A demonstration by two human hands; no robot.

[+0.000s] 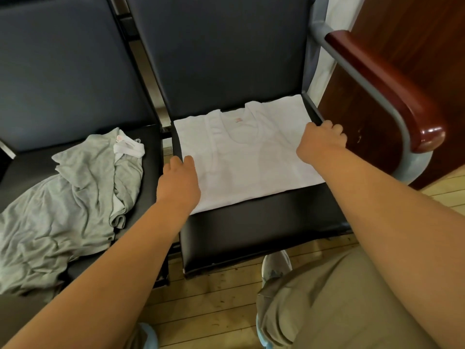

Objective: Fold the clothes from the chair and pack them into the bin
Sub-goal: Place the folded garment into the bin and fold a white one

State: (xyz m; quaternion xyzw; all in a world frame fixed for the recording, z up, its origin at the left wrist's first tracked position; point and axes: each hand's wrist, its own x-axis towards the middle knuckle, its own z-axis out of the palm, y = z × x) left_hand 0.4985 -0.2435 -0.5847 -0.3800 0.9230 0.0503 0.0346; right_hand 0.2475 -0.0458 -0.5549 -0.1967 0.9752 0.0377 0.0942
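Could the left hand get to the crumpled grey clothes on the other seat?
Probably yes. The grey clothes lie just beside the left hand with nothing between, though it must first let go of the white vest.

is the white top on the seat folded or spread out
Spread out: the white top lies flat on the seat, neckline and armholes showing.

At the fingers of the left hand (180,180) and right hand (322,142), a vest (246,157) of thin, smooth, matt white cloth. The seat (251,230) beneath is slightly glossy black, possibly leatherette. Left of the fingers, soft crumpled grey clothes (63,197). Right, a polished glossy wood armrest (392,91).
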